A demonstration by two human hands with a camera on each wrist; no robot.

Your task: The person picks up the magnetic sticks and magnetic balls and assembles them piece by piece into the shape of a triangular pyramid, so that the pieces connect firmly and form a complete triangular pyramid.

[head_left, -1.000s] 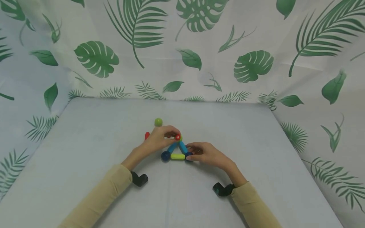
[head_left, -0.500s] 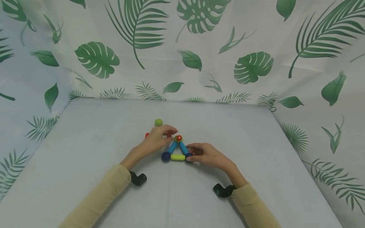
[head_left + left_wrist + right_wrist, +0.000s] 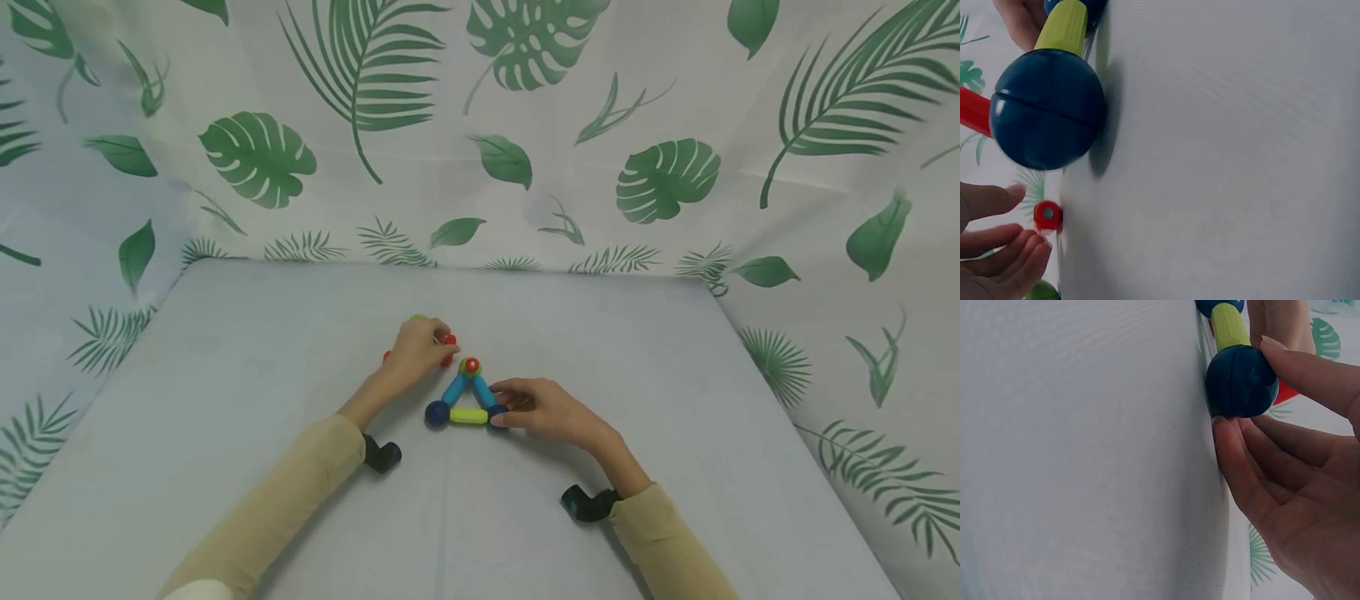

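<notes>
If clipped by the parted left hand (image 3: pixel 414 343), the short red rod (image 3: pixel 1047 214) could be knocked away, the glossy navy ball (image 3: pixel 1242 381) being pinched by the right hand (image 3: pixel 549 407).

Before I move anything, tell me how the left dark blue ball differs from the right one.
The right ball is pinched by the right grip; the left ball is untouched. In the head view, the right ball is partly hidden by that grip, while the left ball shows almost whole. The right ball sits at the right end of the yellow-green rod, the left ball at its left end. Both are dark blue, round and grooved.
</notes>
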